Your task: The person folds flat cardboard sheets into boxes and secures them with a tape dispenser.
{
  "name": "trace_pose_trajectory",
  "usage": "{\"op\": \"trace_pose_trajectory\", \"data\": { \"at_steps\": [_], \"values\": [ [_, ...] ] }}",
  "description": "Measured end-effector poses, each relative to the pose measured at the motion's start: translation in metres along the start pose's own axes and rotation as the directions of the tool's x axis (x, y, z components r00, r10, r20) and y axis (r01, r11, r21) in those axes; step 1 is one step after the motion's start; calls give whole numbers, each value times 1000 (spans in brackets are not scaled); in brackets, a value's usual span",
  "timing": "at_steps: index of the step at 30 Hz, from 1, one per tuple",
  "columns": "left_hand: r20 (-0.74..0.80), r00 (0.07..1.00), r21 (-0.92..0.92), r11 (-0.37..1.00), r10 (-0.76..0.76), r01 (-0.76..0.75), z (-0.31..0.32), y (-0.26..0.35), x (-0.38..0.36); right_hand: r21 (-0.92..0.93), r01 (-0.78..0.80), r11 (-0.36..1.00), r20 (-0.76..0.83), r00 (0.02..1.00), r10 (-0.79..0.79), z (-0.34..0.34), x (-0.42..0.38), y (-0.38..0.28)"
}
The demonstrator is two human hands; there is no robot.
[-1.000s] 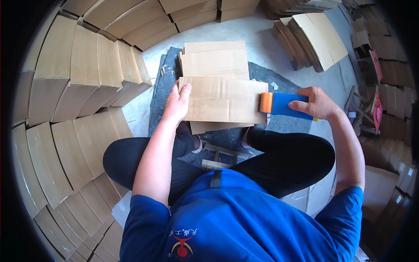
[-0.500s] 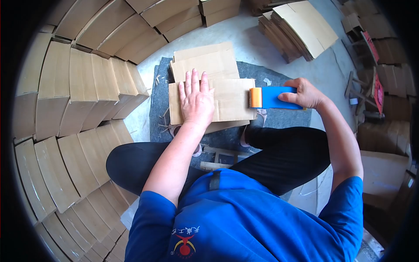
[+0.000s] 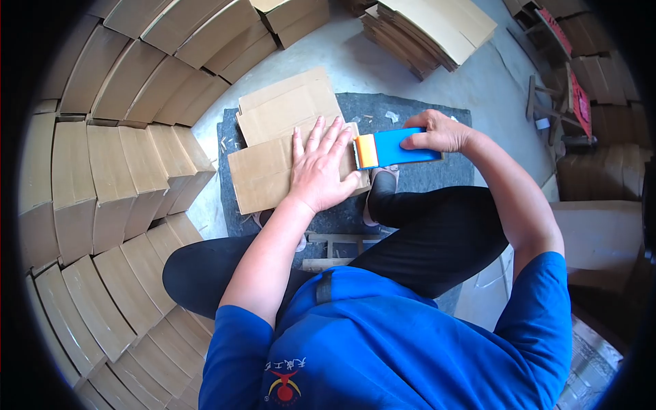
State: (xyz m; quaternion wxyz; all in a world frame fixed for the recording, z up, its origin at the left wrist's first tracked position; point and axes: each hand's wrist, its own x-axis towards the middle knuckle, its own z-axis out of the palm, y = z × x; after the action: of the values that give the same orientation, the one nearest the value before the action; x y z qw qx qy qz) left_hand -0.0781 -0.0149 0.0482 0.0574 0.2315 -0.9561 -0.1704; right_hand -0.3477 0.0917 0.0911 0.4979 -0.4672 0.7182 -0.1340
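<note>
Cardboard, folded flat, lies under the left hand [image 3: 320, 171], whose fingers are spread wide and pressed palm-down on the top sheet [image 3: 263, 174]. A second ago that hand only gripped the sheet's near-left edge; since then it has slid across and now sits at the sheet's right end. The right hand [image 3: 437, 133] is wrapped around the blue tape dispenser [image 3: 396, 147], thumb below and fingers over the top, and it has come in from beyond the sheet's edge. The dispenser's orange head now lies just beside the left fingertips, at the sheet's right edge; whether it touches the cardboard I cannot tell. To my eye this means the sheet is pinned and the tool is set at its starting edge. More flat cardboard [image 3: 287, 102] lies beyond the fingers on a grey mat [image 3: 424, 109], and stacks of boxes [image 3: 123, 178] curve round past the left wrist.
</note>
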Motion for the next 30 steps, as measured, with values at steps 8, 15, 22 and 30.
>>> {"op": "trace_pose_trajectory", "data": {
  "at_steps": [8,15,22,30],
  "values": [
    [34,963,100,959,-269,264,16,43,4,-31,39,999,-22,999,-40,1,-4,-1],
    [148,942,160,947,-302,279,8,38,8,-82,-25,996,-81,997,18,-32,-34,23],
    [191,941,194,950,-280,244,8,40,14,-433,-150,889,-161,983,88,-13,-23,11],
    [-7,997,-128,989,-72,71,16,3,-3,-603,-152,783,-253,967,-7,79,-21,-53]
  ]
}}
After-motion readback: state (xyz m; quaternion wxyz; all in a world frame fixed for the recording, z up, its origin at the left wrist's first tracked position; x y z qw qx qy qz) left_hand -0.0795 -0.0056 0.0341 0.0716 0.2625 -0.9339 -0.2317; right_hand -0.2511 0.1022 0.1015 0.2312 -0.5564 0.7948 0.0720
